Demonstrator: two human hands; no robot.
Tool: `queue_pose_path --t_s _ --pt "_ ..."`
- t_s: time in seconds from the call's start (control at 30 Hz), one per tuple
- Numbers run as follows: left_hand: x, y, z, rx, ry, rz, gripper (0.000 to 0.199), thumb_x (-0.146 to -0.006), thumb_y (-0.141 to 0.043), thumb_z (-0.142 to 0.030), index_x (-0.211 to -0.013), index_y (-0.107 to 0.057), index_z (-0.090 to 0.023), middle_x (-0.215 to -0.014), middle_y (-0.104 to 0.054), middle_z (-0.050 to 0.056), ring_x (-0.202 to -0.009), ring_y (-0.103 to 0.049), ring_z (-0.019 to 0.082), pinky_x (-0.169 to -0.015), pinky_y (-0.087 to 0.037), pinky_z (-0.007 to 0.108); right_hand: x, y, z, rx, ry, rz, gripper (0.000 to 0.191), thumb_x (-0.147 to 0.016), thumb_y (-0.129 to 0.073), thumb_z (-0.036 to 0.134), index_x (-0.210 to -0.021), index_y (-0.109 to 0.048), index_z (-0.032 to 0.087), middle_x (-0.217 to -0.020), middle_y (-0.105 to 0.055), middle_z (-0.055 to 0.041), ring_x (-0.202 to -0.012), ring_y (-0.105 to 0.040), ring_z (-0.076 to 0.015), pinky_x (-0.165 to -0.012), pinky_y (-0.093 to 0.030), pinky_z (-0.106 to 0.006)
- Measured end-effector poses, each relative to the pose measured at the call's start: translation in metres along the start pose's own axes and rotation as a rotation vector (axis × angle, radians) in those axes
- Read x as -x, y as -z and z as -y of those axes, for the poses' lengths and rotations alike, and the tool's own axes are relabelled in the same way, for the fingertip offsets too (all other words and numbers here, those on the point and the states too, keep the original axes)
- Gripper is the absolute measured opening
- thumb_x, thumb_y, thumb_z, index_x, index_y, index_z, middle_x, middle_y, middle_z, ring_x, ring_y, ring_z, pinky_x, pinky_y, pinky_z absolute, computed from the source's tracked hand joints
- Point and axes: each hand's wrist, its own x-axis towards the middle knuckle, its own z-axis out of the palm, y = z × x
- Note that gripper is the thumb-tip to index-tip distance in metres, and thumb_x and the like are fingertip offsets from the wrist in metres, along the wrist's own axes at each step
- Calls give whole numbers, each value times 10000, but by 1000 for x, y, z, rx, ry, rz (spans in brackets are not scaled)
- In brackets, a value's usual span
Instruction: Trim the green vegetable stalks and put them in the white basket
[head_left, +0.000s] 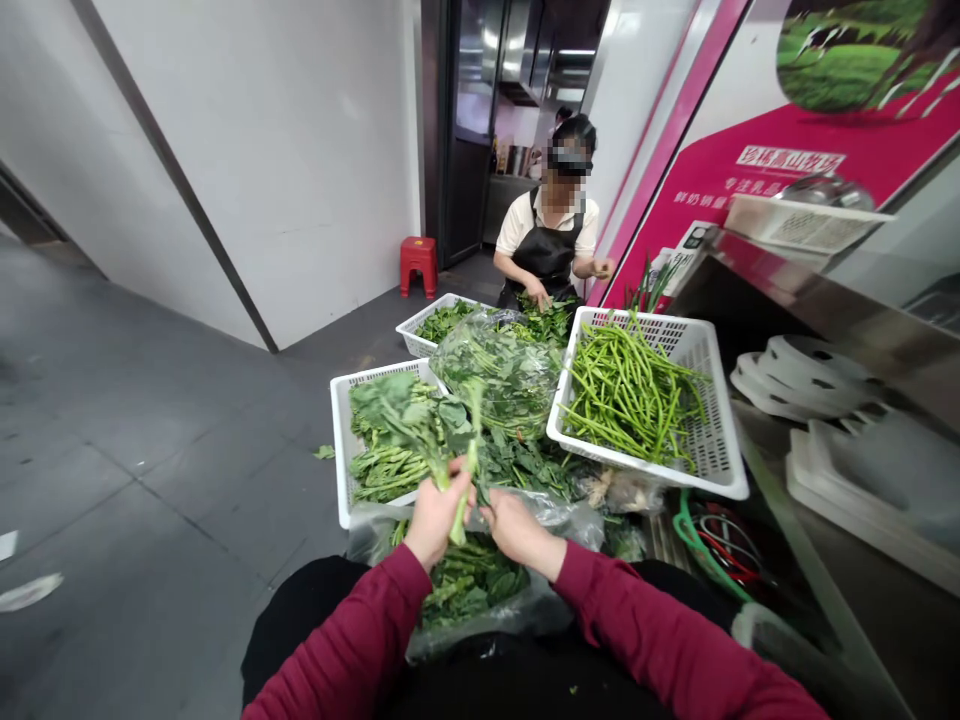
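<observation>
Green leafy stalks (438, 462) sit in our curled left hand (442, 508) above the near plastic bag (541, 612), we cannot tell whether our right hand (519, 526) grips anything, and hard tugging could snap them.

A red stool (418, 267) stands by a dark door (468, 190); at right, a pink poster (795, 130).

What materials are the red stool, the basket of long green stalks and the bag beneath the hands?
Red stool: probably moulded plastic, smooth, evenly coloured.
Stalk basket: likely rigid plastic, smooth white finish, slotted walls.
Bag: apparently thin plastic film, translucent and crinkled.
</observation>
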Motion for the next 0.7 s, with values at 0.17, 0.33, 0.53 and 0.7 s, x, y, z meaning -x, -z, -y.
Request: queue_pose_path --t_s 0.17,0.33,0.53,0.7 --pt "-20 16 -10 166 76 12 439 -717 -582 -407 -1047 -444 -153 -521 -494 -57 -336 -376 37 -347 -289 154 -45 19 -50 204 -305 -105 132 -731 -502 131 -838 -577 116 -890 -600 -157 -836 -562 -211 -758 -387 -305" --pt "-22 15 5 254 262 146 387 -731 -566 -399 -1018 -439 -174 -517 -466 -65 -321 -343 31 -334 -266 148 -91 59 -86 191 -479 -142 620 -598 -688 346 -1062 -497 -18 -1012 -523 -293 -859 -564 -290 -719 -408 -384" --pt "-22 8 12 183 295 196 418 -717 -574 -436 -1009 -468 -155 -500 -489 -51 -313 -358 44 -319 -267 158 -61 36 -27 -248 -147 42 465 -835 -303 507 -833 -609 157 -642 -591 -44 -523 -525 -143 -528 -398 -263" --pt "-21 2 18 -127 163 36 418 -672 -626 -432 -923 -533 -111 -466 -518 -27 -313 -393 57 -325 -290 168 -13 21 2 306 134 -46 416 -867 -318 382 -613 -582 184 -605 -559 -50 -575 -496 -141 -587 -358 -252"
